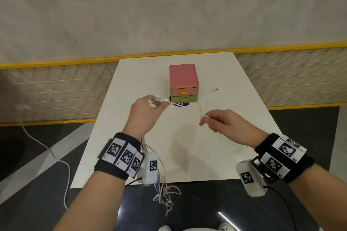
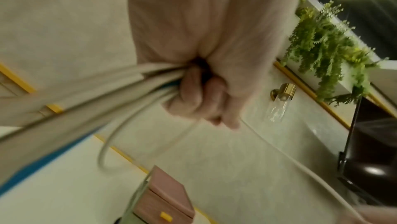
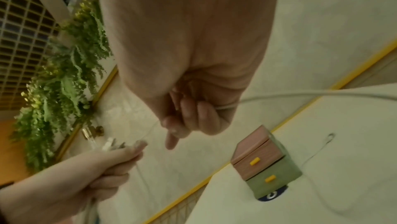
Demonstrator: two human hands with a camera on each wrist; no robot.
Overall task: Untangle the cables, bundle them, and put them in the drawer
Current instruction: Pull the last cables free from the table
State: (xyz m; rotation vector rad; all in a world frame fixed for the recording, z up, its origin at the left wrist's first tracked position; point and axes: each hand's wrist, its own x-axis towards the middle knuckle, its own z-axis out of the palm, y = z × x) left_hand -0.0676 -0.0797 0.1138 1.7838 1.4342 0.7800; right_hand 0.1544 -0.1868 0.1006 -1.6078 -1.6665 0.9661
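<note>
White table (image 1: 187, 146), seen from above, with two hands raised over it. Left hand (image 1: 144, 112) clenched round a bundle of white and blue cables (image 2: 90, 102), plug ends poking past the fingers, loose ends hanging off the near table edge. Right hand (image 1: 223, 122) pinching one thin white cable (image 1: 187, 108) stretched between both hands. Far end of that cable, a plug (image 1: 215, 90), lying on the table just right of the drawers (image 1: 184, 84). Both drawers closed, pink above green.
</note>
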